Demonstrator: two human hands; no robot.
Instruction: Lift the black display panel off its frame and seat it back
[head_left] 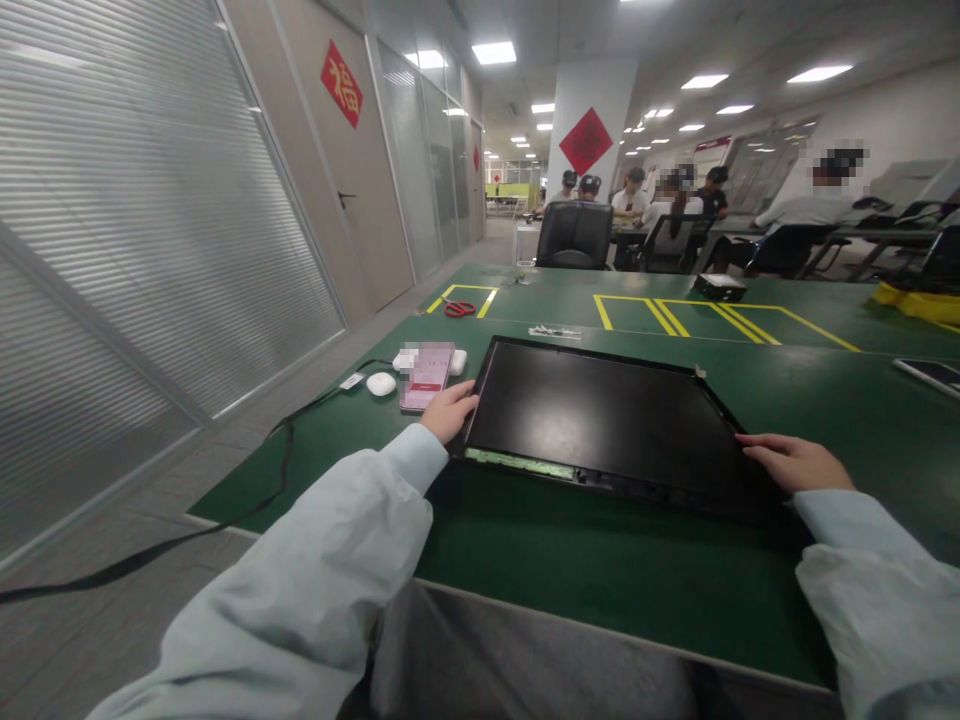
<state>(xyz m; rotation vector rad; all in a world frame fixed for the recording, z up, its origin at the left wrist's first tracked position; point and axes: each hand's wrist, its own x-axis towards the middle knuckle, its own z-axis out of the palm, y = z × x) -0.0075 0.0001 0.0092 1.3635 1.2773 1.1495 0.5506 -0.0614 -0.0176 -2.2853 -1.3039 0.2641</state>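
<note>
A black flat display panel (600,415) spans the space between my hands, its dark screen facing up. Along its near edge on the left, a greenish strip (521,464) is exposed. My left hand (450,410) grips the panel's left edge, fingers closed at the rim. At the opposite side, my right hand (799,462) holds the right edge, with fingertips on the frame and the thumb side hidden. The near edge appears slightly raised above the table; I cannot tell whether the far edge rests on it. Just beyond my left hand lies a phone (427,378) with a pinkish lit screen.
On the green table (600,590) are a white rounded case (381,384), a black strap (289,450), red-handled scissors (459,309), small bagged parts (555,332), a black box (720,288) and yellow tape markings. A black chair (574,236) stands beyond; several people sit farther back.
</note>
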